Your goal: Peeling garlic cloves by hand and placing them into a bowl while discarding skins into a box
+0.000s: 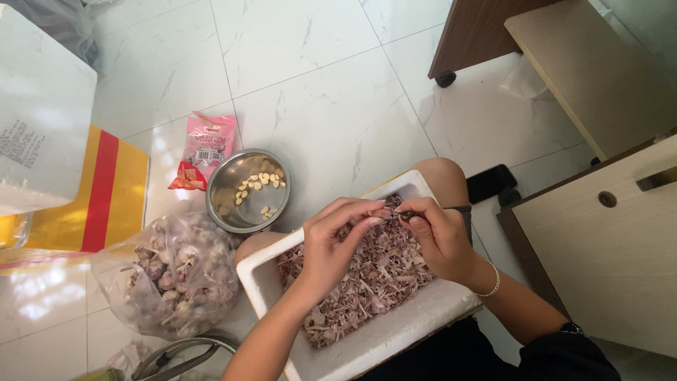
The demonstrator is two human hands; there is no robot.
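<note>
White tiled floor [331, 92], both hands [331, 247] pinching half-hidden garlic clove [395, 212], box [367, 346] cut off

1. Round steel bowl [248, 190] on the white marbled floor tiles [331, 92]; pale peeled cloves lie inside it.
2. Pink snack packet [204, 149] flat on the floor, touching the bowl's upper-left rim.
3. Clear plastic bag of unpeeled garlic bulbs [173, 275] just below the bowl.
4. Black phone [491, 183] on the floor near a beige wooden cabinet [606, 247].
5. Yellow-and-red striped mat [99, 190] at left.

Single head view, steeply down, close over lap, seemingly.
</note>
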